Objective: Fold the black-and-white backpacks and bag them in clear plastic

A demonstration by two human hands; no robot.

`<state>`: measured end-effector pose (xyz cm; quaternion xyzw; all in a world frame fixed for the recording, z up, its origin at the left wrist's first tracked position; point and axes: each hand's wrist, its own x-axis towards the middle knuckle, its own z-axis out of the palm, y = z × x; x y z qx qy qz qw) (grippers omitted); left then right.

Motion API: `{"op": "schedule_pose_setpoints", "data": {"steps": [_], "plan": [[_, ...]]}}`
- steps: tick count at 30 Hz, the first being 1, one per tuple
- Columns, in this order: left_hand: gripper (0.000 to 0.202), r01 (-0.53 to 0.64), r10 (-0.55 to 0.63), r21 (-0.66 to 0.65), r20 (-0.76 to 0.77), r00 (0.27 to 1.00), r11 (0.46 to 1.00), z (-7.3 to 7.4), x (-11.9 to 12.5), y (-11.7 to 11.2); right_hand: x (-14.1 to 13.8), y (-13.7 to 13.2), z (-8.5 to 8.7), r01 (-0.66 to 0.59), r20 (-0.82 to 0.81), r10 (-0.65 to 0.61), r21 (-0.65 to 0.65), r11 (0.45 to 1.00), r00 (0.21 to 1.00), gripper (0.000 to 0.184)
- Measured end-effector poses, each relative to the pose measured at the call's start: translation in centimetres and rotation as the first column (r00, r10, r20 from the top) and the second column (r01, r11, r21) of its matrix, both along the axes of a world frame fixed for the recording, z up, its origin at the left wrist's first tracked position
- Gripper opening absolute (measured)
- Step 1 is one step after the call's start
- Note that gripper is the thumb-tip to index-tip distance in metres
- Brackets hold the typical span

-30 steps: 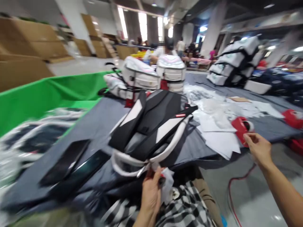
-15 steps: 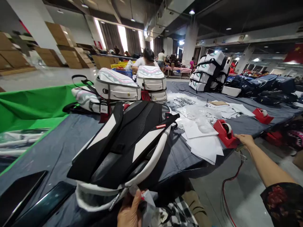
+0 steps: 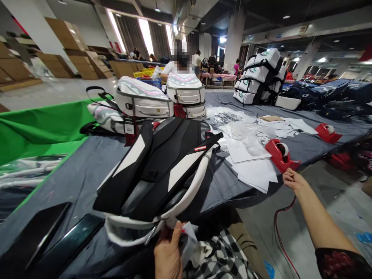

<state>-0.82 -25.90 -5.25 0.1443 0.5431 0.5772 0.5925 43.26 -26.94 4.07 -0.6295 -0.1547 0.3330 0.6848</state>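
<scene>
Head view: black-and-white backpack, red-labelled

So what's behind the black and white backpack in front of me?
Behind the backpack are white patterned bags and, farther back, a person. The backpack covers some of the bags' lower edges, so those can't be seen.

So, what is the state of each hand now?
Left hand: closed on translucent white material at the backpack.
Right hand: closed by the red tape dispenser; cannot tell if holding anything.
</scene>
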Motion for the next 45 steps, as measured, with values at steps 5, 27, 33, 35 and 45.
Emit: {"op": "schedule_pose_setpoints", "data": {"steps": [5, 27, 33, 35, 45], "plan": [[0.053, 0.03, -0.014, 0.108, -0.149, 0.989, 0.994, 1.3, 0.5, -0.7, -15.8, 2.3, -0.8, -0.563, -0.038, 0.563, 0.015, 0.826, 0.825, 0.037], [0.052, -0.013, -0.036, 0.353, 0.132, 0.991, 0.936, 1.5, 0.3, -0.4, -31.6, 4.5, -2.2, -0.714, 0.85, 0.496, -0.457, 0.531, -0.175, 0.027], [0.047, -0.039, -0.028, 0.273, 0.238, 0.971, 0.961, 2.0, 0.6, -0.1, -30.4, 5.4, -2.4, -0.869, 0.454, 0.891, -0.426, 0.251, 0.035, 0.038], [0.046, -0.035, -0.021, 0.261, 0.211, 0.977, 0.965, 2.2, 0.6, -0.2, -30.7, 5.6, -2.7, -0.882, 0.382, 0.92, -0.399, 0.252, 0.09, 0.038], [0.049, -0.01, -0.034, 0.254, 0.167, 0.985, 0.967, 1.6, 0.5, -0.2, -31.6, 4.5, -4.1, -0.749, 0.625, 0.742, -0.364, 0.554, 0.245, 0.027]]}}
